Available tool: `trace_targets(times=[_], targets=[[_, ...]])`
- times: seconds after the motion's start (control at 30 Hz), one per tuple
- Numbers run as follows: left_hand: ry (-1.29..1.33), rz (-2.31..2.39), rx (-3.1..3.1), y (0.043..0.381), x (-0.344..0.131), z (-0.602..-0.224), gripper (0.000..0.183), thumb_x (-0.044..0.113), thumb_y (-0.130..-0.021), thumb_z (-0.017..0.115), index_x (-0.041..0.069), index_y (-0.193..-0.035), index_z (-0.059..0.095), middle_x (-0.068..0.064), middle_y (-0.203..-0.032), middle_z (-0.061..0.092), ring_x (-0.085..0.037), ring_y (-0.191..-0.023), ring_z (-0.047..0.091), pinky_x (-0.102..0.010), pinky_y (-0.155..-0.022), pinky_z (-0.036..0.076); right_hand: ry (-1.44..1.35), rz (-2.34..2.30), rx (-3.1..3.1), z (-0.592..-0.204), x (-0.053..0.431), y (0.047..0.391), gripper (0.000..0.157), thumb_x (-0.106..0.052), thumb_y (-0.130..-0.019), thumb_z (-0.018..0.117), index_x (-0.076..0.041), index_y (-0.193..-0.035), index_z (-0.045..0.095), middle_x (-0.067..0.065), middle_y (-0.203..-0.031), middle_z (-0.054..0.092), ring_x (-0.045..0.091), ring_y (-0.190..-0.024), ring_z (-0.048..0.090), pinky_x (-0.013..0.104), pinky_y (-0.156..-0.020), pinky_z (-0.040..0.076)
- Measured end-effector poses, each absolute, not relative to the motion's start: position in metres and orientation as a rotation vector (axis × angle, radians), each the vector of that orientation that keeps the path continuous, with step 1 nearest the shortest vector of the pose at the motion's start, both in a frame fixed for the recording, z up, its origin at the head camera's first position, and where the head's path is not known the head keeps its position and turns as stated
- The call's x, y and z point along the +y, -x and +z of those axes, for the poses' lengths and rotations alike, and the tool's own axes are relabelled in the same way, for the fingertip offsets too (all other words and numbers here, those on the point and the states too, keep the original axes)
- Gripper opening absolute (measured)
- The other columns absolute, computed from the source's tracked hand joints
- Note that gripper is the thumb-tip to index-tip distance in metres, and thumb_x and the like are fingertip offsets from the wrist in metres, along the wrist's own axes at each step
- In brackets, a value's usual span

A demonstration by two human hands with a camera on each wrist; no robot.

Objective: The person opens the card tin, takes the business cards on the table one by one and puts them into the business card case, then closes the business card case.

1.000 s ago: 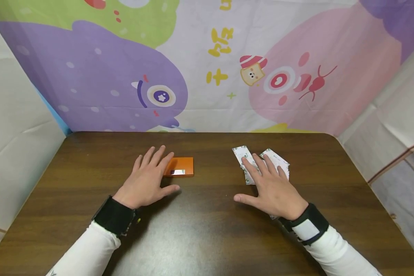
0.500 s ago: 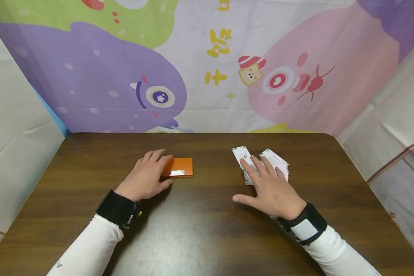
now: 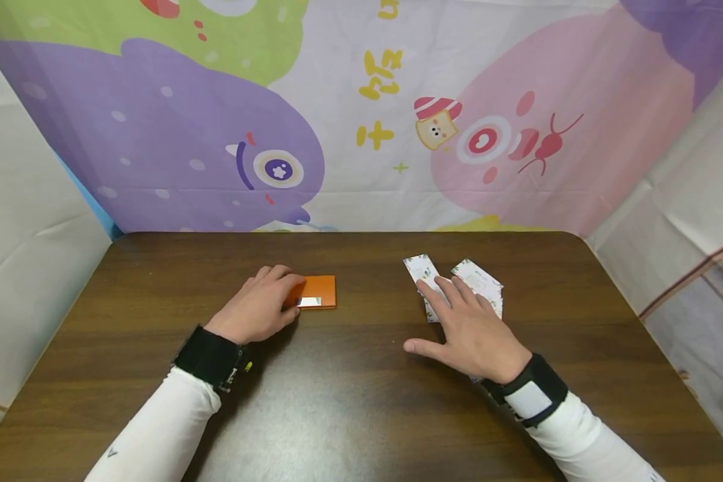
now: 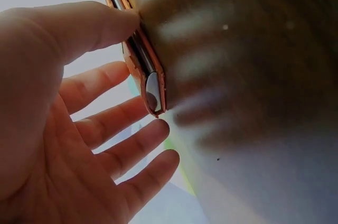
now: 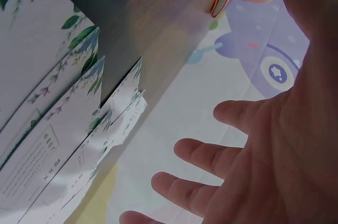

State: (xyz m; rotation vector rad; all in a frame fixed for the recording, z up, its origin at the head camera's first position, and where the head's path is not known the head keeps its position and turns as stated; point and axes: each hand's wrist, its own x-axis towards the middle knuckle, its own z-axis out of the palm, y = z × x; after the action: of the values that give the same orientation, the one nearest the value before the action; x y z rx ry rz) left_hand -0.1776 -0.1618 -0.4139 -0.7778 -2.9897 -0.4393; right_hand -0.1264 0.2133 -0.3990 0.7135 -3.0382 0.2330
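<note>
In the head view an orange card case with a small white-and-dark label lies on the dark wooden table, left of centre. My left hand holds its left end, thumb at the near edge and fingers over the far side. Up close in the left wrist view, the case shows orange layers with something shiny and metallic between them. To the right, my right hand is spread over several white cards printed with green leaves. In the right wrist view its fingers stand apart from the overlapping cards.
The brown table ends at a cartoon-printed cloth hanging along its back edge. White cloth walls stand at both sides. Black bands sit on both wrists over white sleeves.
My left hand has come down onto the left end of the orange card case, its thumb and fingers closing around it. The right hand stays spread over the cards, almost unmoved.
</note>
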Motion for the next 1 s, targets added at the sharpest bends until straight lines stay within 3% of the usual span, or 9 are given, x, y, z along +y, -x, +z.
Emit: trace_targets(times=[1.0], targets=[[0.929, -0.425, -2.928, 0.168, -0.151, -0.413, 0.045, 0.017, -0.092, 0.086, 0.0, -0.129, 0.069, -0.015, -0.119, 0.063, -0.034, -0.106, 0.058, -0.05, -0.097, 0.053, -0.765, 0.208, -3.027, -0.398, 0.202, 0.127, 0.106, -0.083, -0.09, 0.06, -0.016, -0.168, 0.034, 0.021, -0.165, 0.038, 0.047, -0.152, 0.033, 0.071, -0.109, 0.04]])
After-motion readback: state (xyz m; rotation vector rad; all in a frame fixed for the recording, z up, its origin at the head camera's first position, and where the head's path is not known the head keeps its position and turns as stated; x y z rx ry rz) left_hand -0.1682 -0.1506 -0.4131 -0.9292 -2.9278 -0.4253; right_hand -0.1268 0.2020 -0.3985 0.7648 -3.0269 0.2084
